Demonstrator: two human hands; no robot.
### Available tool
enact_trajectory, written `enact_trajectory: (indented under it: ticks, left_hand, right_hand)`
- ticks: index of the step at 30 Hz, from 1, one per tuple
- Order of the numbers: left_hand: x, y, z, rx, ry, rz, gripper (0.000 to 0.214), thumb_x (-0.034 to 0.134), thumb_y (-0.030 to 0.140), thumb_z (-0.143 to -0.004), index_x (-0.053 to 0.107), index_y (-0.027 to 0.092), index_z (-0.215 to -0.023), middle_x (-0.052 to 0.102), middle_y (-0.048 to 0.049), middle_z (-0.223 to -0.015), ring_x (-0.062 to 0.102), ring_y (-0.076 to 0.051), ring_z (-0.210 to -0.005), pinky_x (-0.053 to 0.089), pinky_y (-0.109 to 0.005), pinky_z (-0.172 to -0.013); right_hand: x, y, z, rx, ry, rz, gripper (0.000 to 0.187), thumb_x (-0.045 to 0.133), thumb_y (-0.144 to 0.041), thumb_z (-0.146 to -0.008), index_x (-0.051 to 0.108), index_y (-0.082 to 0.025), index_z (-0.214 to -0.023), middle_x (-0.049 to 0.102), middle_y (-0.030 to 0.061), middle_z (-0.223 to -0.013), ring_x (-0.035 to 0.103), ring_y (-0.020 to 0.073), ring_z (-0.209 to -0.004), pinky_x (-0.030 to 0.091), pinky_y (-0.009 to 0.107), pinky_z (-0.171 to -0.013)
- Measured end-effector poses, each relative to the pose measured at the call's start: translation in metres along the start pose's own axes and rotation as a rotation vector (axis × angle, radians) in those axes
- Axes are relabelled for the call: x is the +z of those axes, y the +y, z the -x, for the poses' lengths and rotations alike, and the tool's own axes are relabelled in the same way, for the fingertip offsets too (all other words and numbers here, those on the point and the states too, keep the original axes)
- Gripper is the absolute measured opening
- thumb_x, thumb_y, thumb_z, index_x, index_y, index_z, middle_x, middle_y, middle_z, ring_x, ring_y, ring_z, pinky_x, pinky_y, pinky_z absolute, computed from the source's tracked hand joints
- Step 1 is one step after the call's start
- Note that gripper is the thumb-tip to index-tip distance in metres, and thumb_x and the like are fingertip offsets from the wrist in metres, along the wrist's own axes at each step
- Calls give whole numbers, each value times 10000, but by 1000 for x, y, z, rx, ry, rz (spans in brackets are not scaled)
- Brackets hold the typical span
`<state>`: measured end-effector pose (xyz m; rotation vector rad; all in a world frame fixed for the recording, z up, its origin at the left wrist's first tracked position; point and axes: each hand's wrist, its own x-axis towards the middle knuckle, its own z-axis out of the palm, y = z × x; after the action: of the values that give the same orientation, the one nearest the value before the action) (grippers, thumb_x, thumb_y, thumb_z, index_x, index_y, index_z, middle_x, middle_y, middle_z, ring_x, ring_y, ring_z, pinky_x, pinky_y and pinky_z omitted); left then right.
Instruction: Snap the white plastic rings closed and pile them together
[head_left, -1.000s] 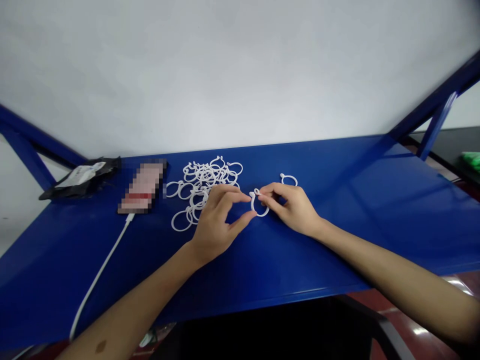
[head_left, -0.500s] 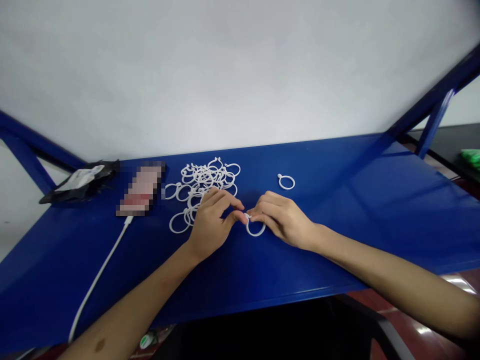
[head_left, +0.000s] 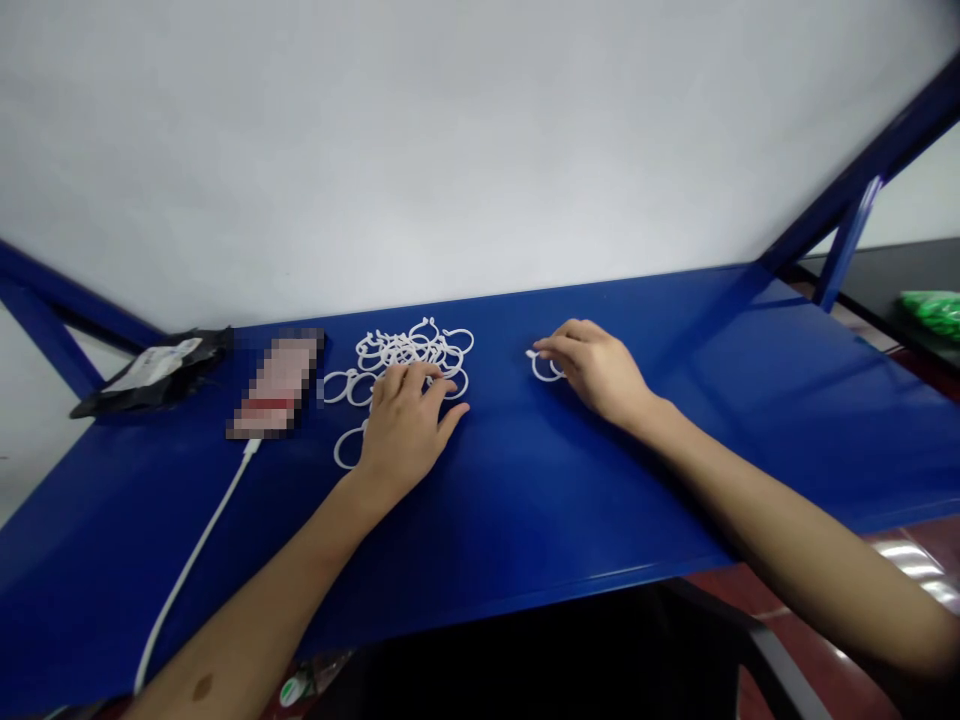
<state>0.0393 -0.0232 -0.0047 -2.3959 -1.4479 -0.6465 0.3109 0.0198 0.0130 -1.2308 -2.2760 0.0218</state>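
My right hand (head_left: 600, 372) is pinched on a white curtain ring (head_left: 534, 369) at the middle of the blue table, its knobbed end showing just left of the fingertips. Part of another ring's curve shows beside it, mostly covered by the hand. To the left, my left hand (head_left: 405, 425) is spread palm down over the near side of a pile of white curtain rings (head_left: 409, 347), thumb held apart. Several rings in the pile are open, with gaps between their knobbed ends. The left hand hides some of them.
A phone (head_left: 279, 385), its screen blurred out, lies left of the pile with a white cable (head_left: 196, 560) running toward the front edge. Beyond it is a black plastic package (head_left: 161, 370). A white wall rises behind the blue table (head_left: 480, 540); blue frame bars flank it.
My hands have separated. The right carried the ring up and right to beside the lone ring; the left moved back over the pile and its fingers spread. The view shifted slightly.
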Motion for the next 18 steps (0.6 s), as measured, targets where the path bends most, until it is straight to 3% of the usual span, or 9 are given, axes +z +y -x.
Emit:
enact_trajectory:
  ticks: [6, 13, 18]
  left_hand:
    - [0, 1, 1, 24, -32, -33, 72, 660, 237, -908, 711, 189, -889, 640, -97, -1048, 479, -291, -961, 418, -425, -797]
    - [-10, 17, -1, 93, 52, 134, 65, 614, 206, -935, 666, 192, -900, 658, -63, -981, 483, -248, -918, 405, -404, -804]
    - [-15, 24, -1, 149, 75, 265, 72, 592, 188, -951, 653, 186, -914, 668, -45, -947, 520, -224, -934, 430, -395, -860]
  right_hand:
    - [-1, 21, -4, 158, -52, 213, 255, 534, -263, -992, 763, -184, -1074, 693, 121, -1023, 560, 265, -910, 488, 369, -707]
    - [2, 16, -1, 142, 49, 335, 312, 476, -268, -1013, 752, -154, -1102, 683, 143, -1009, 515, 273, -909, 476, 381, -714]
    - [-1, 9, -2, 96, 83, 259, 325, 458, -276, -1018, 749, -145, -1074, 688, 149, -998, 526, 275, -907, 490, 411, -765]
